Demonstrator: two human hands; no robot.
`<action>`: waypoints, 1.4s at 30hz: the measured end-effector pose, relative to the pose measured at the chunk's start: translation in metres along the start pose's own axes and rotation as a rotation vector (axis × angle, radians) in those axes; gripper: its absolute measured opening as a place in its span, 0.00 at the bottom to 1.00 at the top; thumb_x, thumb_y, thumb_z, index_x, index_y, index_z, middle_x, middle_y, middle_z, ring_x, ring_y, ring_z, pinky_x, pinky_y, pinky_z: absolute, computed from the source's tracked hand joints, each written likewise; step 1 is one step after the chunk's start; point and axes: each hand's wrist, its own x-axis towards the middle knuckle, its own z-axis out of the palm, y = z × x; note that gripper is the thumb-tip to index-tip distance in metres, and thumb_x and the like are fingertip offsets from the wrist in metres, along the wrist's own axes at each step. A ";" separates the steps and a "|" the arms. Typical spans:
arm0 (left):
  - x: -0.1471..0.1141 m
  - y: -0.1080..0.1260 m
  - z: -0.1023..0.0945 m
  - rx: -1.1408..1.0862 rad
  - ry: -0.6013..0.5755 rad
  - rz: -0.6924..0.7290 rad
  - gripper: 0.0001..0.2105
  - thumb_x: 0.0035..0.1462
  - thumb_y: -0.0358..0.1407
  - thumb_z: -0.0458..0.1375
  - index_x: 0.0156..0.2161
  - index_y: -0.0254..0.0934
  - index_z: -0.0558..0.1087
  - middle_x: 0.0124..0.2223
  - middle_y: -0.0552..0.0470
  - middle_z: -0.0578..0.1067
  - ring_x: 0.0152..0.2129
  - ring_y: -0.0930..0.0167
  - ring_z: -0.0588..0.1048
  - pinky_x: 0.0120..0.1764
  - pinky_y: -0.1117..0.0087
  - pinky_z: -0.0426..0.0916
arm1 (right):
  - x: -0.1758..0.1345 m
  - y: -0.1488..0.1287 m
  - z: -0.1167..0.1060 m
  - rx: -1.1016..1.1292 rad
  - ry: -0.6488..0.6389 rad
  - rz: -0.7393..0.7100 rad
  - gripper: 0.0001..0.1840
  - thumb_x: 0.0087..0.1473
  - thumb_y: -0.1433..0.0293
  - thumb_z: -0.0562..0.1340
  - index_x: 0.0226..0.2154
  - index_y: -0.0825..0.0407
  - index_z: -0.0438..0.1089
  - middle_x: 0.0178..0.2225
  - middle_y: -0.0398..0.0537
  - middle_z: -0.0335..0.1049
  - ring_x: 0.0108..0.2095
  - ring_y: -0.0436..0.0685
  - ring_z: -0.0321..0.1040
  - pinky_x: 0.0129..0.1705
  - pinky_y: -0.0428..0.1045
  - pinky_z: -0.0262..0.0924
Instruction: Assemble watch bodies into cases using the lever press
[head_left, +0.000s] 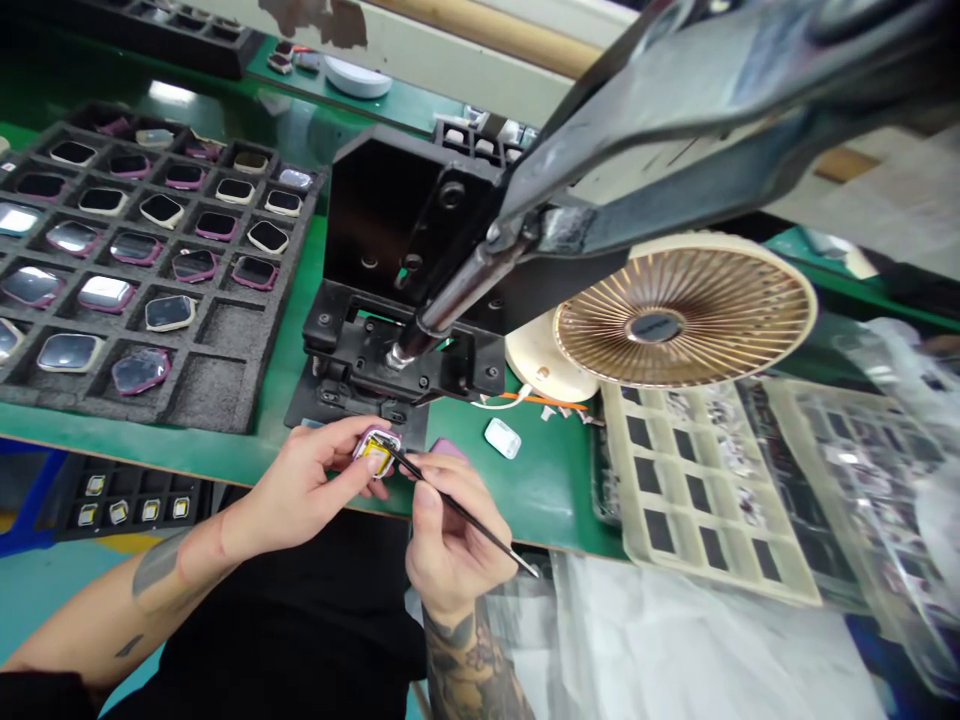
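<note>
Closest of all, a worn metal lever (pixel 637 110) slants down from the upper right onto a black press (pixel 397 200). Below it, over the front edge of the green bench (pixel 555 490), a small watch case (pixel 379 455) with a yellow inside is pinched between the left hand's (pixel 311 485) thumb and fingers. Closed around a thin black tool (pixel 465 511), the right hand's (pixel 457 540) fingers have its tip at the case. Just beyond that hand lie a partly hidden pink piece (pixel 448 449) and a white shell (pixel 502 438). Left of the press sits a dark foam tray (pixel 214 390) of watches (pixel 171 312); to the right are a round fan (pixel 686 310) and a pale divided box (pixel 677 492).
</note>
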 end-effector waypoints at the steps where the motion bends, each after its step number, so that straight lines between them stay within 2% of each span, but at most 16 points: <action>1: 0.000 0.000 0.000 -0.001 -0.002 0.002 0.16 0.76 0.38 0.64 0.64 0.37 0.77 0.42 0.51 0.88 0.35 0.71 0.88 0.43 0.75 0.84 | 0.000 0.000 0.000 0.003 0.010 0.011 0.13 0.65 0.79 0.68 0.49 0.48 0.81 0.42 0.50 0.85 0.42 0.61 0.85 0.48 0.62 0.83; 5: 0.000 0.001 -0.001 -0.020 -0.007 0.005 0.17 0.76 0.39 0.64 0.64 0.37 0.77 0.43 0.50 0.89 0.35 0.70 0.89 0.42 0.74 0.85 | 0.002 -0.003 0.000 0.004 0.056 0.011 0.13 0.66 0.78 0.68 0.49 0.47 0.81 0.40 0.49 0.85 0.41 0.61 0.84 0.48 0.61 0.82; 9: -0.001 -0.002 -0.002 0.033 0.004 0.028 0.16 0.76 0.37 0.65 0.64 0.38 0.78 0.42 0.51 0.89 0.34 0.70 0.89 0.43 0.74 0.85 | 0.004 -0.005 0.001 0.011 0.000 0.004 0.12 0.67 0.77 0.68 0.48 0.47 0.81 0.42 0.50 0.85 0.42 0.61 0.85 0.48 0.60 0.82; 14: -0.003 -0.005 -0.005 0.046 -0.027 0.063 0.21 0.76 0.36 0.64 0.70 0.41 0.75 0.46 0.51 0.89 0.36 0.70 0.89 0.45 0.73 0.85 | 0.003 -0.009 0.005 0.279 -0.019 0.292 0.05 0.72 0.73 0.66 0.47 0.48 0.79 0.39 0.48 0.84 0.36 0.57 0.83 0.40 0.53 0.80; 15: -0.004 -0.005 -0.005 0.040 -0.022 0.071 0.22 0.76 0.36 0.64 0.71 0.41 0.73 0.46 0.51 0.89 0.36 0.70 0.89 0.45 0.73 0.85 | 0.002 -0.009 0.006 0.304 -0.017 0.306 0.05 0.72 0.72 0.66 0.47 0.48 0.79 0.39 0.48 0.84 0.36 0.56 0.83 0.39 0.53 0.80; 19: -0.004 -0.005 -0.003 0.062 -0.002 0.084 0.21 0.77 0.35 0.63 0.70 0.40 0.74 0.45 0.51 0.88 0.36 0.71 0.89 0.45 0.74 0.84 | -0.004 -0.007 0.003 0.109 0.077 0.087 0.11 0.67 0.76 0.68 0.49 0.47 0.81 0.41 0.49 0.84 0.41 0.60 0.84 0.46 0.59 0.82; 21: -0.003 -0.005 -0.002 0.088 -0.002 0.094 0.21 0.77 0.35 0.63 0.70 0.40 0.74 0.45 0.51 0.88 0.37 0.71 0.89 0.45 0.75 0.84 | -0.005 -0.006 0.001 0.006 0.079 -0.004 0.12 0.66 0.76 0.69 0.49 0.46 0.81 0.41 0.50 0.85 0.42 0.61 0.84 0.46 0.62 0.82; 25: -0.003 -0.007 -0.002 0.121 -0.007 0.122 0.22 0.76 0.34 0.64 0.71 0.42 0.73 0.46 0.52 0.88 0.38 0.71 0.89 0.47 0.74 0.84 | -0.004 -0.004 0.002 -0.026 0.038 -0.021 0.12 0.66 0.77 0.69 0.49 0.46 0.81 0.42 0.50 0.85 0.42 0.62 0.85 0.45 0.61 0.83; 28: -0.005 -0.008 -0.004 0.118 -0.012 0.127 0.22 0.76 0.33 0.64 0.71 0.44 0.74 0.47 0.52 0.88 0.38 0.70 0.89 0.47 0.73 0.85 | 0.001 -0.005 0.006 0.066 0.049 0.087 0.10 0.67 0.76 0.69 0.48 0.48 0.81 0.41 0.50 0.85 0.42 0.60 0.85 0.46 0.58 0.83; 30: -0.007 -0.008 -0.005 0.100 -0.019 0.114 0.22 0.76 0.34 0.64 0.71 0.44 0.75 0.48 0.51 0.88 0.37 0.69 0.89 0.46 0.70 0.86 | 0.004 -0.008 0.006 0.201 0.032 0.254 0.05 0.71 0.73 0.67 0.46 0.49 0.80 0.37 0.48 0.83 0.38 0.58 0.84 0.41 0.54 0.82; 32: -0.007 -0.008 -0.005 0.087 -0.012 0.113 0.22 0.75 0.34 0.64 0.70 0.42 0.76 0.49 0.48 0.89 0.38 0.67 0.90 0.46 0.68 0.87 | 0.006 -0.013 0.003 0.355 -0.037 0.387 0.05 0.74 0.70 0.65 0.45 0.49 0.79 0.35 0.46 0.82 0.33 0.56 0.83 0.36 0.51 0.80; 33: -0.006 -0.008 -0.005 0.085 -0.002 0.115 0.22 0.75 0.35 0.65 0.70 0.41 0.76 0.49 0.48 0.89 0.38 0.66 0.90 0.47 0.68 0.87 | 0.005 -0.015 0.001 0.402 -0.085 0.398 0.05 0.74 0.70 0.65 0.45 0.49 0.79 0.36 0.47 0.82 0.33 0.57 0.83 0.35 0.52 0.80; 35: -0.005 -0.007 -0.004 0.073 0.024 0.109 0.22 0.75 0.36 0.65 0.70 0.39 0.76 0.48 0.47 0.89 0.39 0.66 0.90 0.46 0.68 0.86 | 0.003 -0.019 -0.003 0.390 -0.129 0.296 0.06 0.71 0.71 0.67 0.47 0.48 0.81 0.39 0.49 0.83 0.37 0.59 0.84 0.38 0.55 0.82; 38: -0.003 -0.007 -0.003 -0.009 0.047 0.062 0.22 0.75 0.38 0.65 0.70 0.38 0.75 0.45 0.46 0.89 0.36 0.66 0.90 0.43 0.69 0.87 | -0.002 -0.020 -0.007 0.242 0.011 0.088 0.11 0.68 0.74 0.69 0.51 0.49 0.82 0.42 0.51 0.84 0.43 0.61 0.83 0.43 0.58 0.83; 40: -0.002 -0.005 -0.001 -0.064 0.065 0.042 0.23 0.76 0.39 0.65 0.70 0.37 0.74 0.44 0.46 0.89 0.35 0.66 0.90 0.42 0.70 0.86 | -0.003 -0.018 -0.006 0.168 0.131 0.089 0.12 0.68 0.75 0.69 0.52 0.49 0.82 0.43 0.51 0.83 0.44 0.60 0.83 0.42 0.57 0.83; 42: -0.002 -0.003 -0.001 -0.084 0.077 0.038 0.23 0.75 0.39 0.66 0.70 0.36 0.75 0.43 0.46 0.89 0.35 0.66 0.90 0.41 0.70 0.86 | -0.003 -0.014 -0.003 0.122 0.168 0.167 0.10 0.68 0.74 0.69 0.50 0.48 0.81 0.43 0.51 0.83 0.43 0.60 0.84 0.41 0.56 0.84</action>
